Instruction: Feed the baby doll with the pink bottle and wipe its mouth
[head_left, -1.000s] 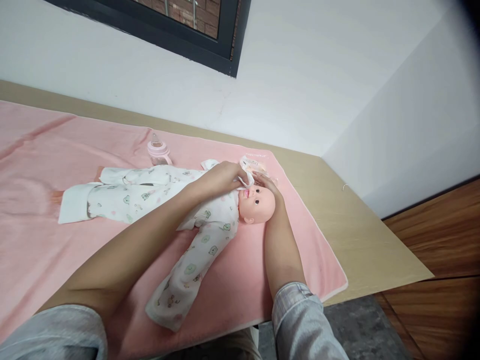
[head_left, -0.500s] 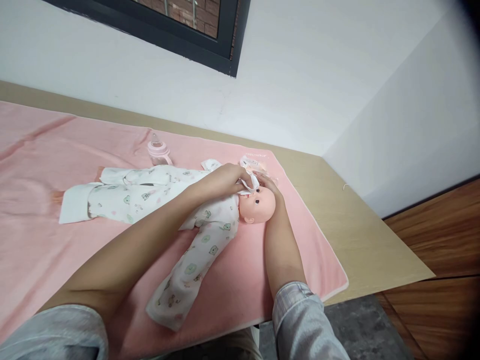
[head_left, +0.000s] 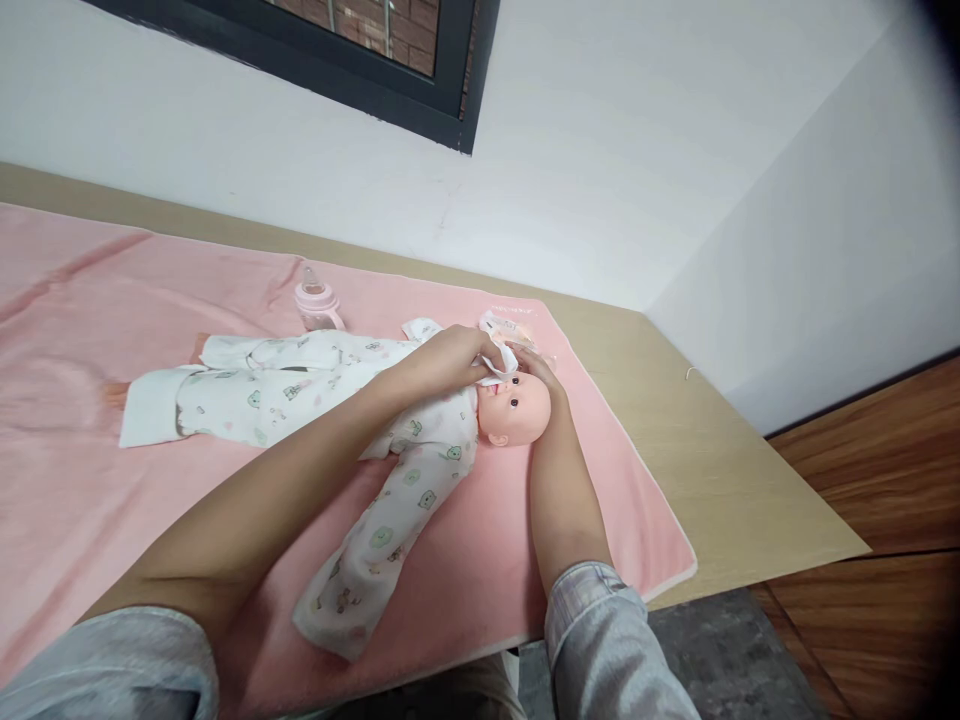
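A baby doll (head_left: 405,415) in a white printed outfit lies on its back, its bald head (head_left: 529,410) to the right. Between the closed fingers of my left hand (head_left: 454,355) is a white wipe (head_left: 504,362), held at the far side of the doll's face beside the mouth. My right hand (head_left: 541,368) rests along the far side of the head, fingers stretched out. Part of that hand is hidden behind the head. Just beyond my hands lies a small printed plastic packet (head_left: 508,327).
A pink blanket (head_left: 600,530) covers much of the wooden table (head_left: 720,470). Beyond the doll's legs stands a pink-topped baby bottle (head_left: 319,300). A white wall (head_left: 600,150) with a dark-framed window (head_left: 450,90) borders the far side. Wood-grain panels (head_left: 892,470) are at the right.
The wipe in my left hand has shifted slightly away, and more of the doll's mouth shows. My right hand stays at the head.
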